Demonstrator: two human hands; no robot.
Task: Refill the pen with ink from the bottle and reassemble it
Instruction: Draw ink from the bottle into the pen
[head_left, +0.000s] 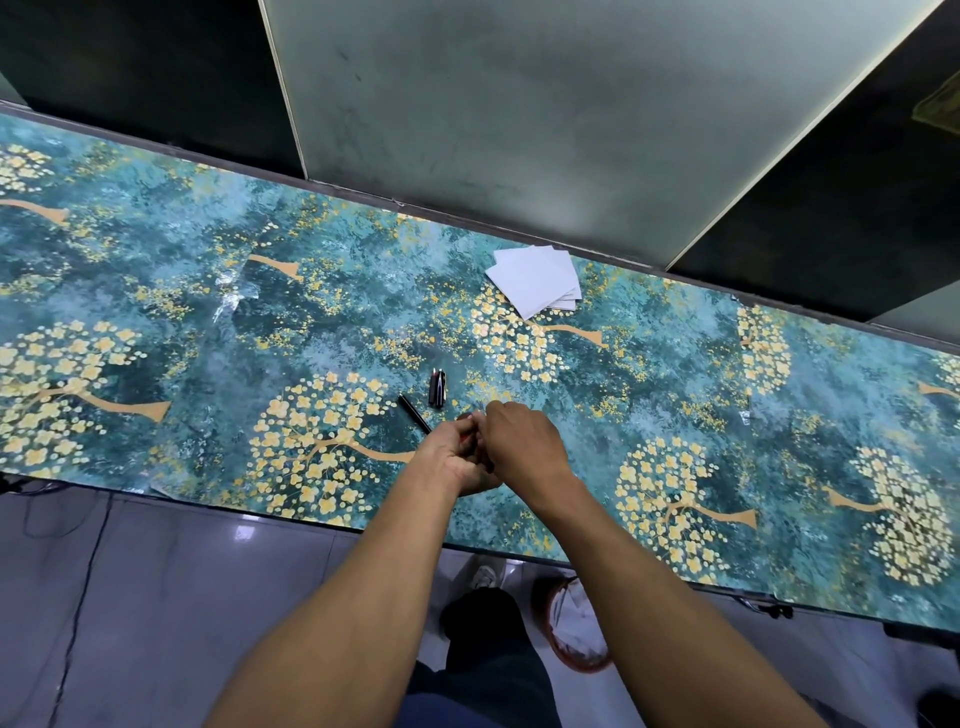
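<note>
Both hands meet over the middle of the teal floral table (208, 322). My left hand (451, 457) curls round a small dark object with a red part (466, 420), mostly hidden by the fingers. My right hand (522, 441) lies over it from the right, fingertips pinching at the same object. What the object is cannot be told. A thin black pen part (414, 413) lies on the table just left of the hands. Two short dark pen pieces (437, 387) lie side by side beyond it.
A loose stack of white paper squares (537, 280) lies toward the table's far edge. A dark wall with a pale panel (519, 104) stands behind. Below the near edge are my shoe (485, 571), a round bin (576, 623) and a black cable (83, 587) on the floor.
</note>
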